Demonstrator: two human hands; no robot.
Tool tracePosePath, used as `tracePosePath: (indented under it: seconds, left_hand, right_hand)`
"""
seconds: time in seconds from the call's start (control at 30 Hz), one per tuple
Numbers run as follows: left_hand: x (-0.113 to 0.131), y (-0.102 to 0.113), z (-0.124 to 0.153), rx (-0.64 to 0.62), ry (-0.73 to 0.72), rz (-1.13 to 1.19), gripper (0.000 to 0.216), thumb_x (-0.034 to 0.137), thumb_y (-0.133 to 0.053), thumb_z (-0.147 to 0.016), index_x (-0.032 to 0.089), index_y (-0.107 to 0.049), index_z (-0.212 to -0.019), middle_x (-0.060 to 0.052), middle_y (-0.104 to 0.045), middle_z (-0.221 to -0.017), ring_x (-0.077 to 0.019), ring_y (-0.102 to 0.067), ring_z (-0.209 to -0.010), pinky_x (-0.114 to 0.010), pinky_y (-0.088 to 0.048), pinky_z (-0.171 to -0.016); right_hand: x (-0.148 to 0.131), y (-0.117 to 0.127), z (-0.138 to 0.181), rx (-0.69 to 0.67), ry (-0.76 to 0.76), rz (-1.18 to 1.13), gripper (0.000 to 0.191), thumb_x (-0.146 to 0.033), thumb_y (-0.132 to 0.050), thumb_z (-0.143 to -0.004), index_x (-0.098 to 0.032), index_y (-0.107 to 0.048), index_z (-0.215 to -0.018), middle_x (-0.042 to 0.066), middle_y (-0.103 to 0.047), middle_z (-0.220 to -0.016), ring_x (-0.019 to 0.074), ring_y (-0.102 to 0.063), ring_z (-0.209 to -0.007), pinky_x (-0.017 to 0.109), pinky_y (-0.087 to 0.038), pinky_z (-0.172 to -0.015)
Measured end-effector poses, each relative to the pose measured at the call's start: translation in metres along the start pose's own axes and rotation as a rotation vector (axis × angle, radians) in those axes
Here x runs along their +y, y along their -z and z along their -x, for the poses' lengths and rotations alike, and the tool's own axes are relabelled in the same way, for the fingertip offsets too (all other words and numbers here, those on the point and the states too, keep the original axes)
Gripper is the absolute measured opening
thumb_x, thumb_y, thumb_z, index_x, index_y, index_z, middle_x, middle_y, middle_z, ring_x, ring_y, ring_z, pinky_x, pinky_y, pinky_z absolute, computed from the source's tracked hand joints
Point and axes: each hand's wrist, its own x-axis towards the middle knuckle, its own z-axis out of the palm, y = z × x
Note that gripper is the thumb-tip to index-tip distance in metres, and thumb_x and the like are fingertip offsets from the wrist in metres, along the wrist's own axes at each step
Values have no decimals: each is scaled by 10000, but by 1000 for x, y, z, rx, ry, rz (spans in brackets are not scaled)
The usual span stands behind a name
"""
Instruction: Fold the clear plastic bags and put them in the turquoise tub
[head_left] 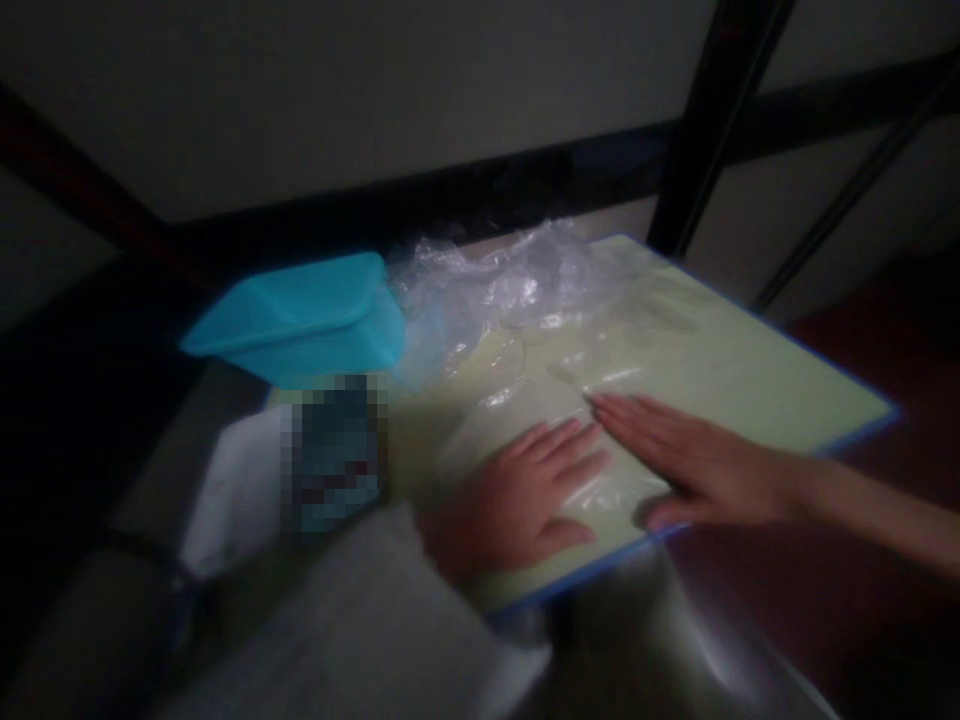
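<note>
My left hand (521, 495) lies palm down, fingers spread, on a sheet of clear plastic (495, 410) near the front edge of a pale yellow tabletop (787, 380). Just to its right, my right hand (705, 462) also rests flat on the plastic, fingers stretched out and angled toward the left hand. Light glints off wrinkles in the plastic under and beyond both hands. Crumpled clear plastic (517, 280) is heaped toward the back of the table. Blur hides whether the sheet and the heap are one piece.
A turquoise plastic bin (322, 315) stands at the table's back left. Before it are a pixelated dark item (337, 450) and something white (244, 480). Blue trim (847, 430) edges the table. More clear plastic (720, 630) hangs below the front edge. A pale wall (375, 100) rises behind.
</note>
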Motion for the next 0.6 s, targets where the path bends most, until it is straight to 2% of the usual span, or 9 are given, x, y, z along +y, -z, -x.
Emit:
tracePosePath:
  seconds: [0.2,0.33,0.6]
  left_hand:
    - [6,5,-3,5,-48,-42,674,548,-435,-905,161,-306,-1442,-111,-159,-1560,-287,-93,-1440,-453,-124,-1174]
    - [17,3,-10,26,-128,-36,676,611,-374,-900,198,-321,-1432,-104,-153,-1562,-263,-79,-1445,-461,-113,-1171]
    - [13,1,-2,3,-94,39,671,628,-410,-878,251,-341,-1428,-82,-191,-1555,-280,-137,-1436,-487,-158,-1159]
  right_hand:
    - [3,1,1,-22,11,-13,928,-587,-505,-859,-209,64,-1487,122,-35,-1562,261,-112,-1425,475,-187,-1141]
    - [2,0,2,-18,-17,-16,946,-596,-517,-847,-196,46,-1492,122,-106,-1561,254,-125,-1424,475,-167,-1145]
    - [3,-1,2,-21,-22,-5,954,-608,-513,-842,-171,29,-1496,137,-139,-1550,272,-161,-1414,470,-199,-1140]
